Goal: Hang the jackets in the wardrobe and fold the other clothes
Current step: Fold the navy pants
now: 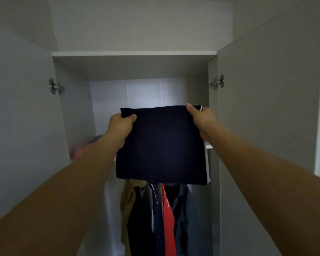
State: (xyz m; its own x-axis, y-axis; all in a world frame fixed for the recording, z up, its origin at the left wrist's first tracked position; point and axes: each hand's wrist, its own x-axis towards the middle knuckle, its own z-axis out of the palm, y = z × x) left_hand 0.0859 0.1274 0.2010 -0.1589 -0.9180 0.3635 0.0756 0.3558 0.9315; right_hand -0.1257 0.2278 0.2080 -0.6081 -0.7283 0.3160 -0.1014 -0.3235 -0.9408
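Two hands hold a folded dark navy garment (pixel 161 145) up before the open wardrobe (pixel 135 53): the left hand (pixel 121 124) pinches its upper left corner, the right hand (pixel 201 119) grips its upper right edge, thumbs on top. Below it hang jackets (pixel 155 218), tan, dark, navy and red.

Dim room, pale grey wall (pixel 140 24), light from behind.

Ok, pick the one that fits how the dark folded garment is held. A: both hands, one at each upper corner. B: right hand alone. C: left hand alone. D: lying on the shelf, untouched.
A: the left hand and right hand each grip an upper corner of the dark folded garment, raised before the open wardrobe.
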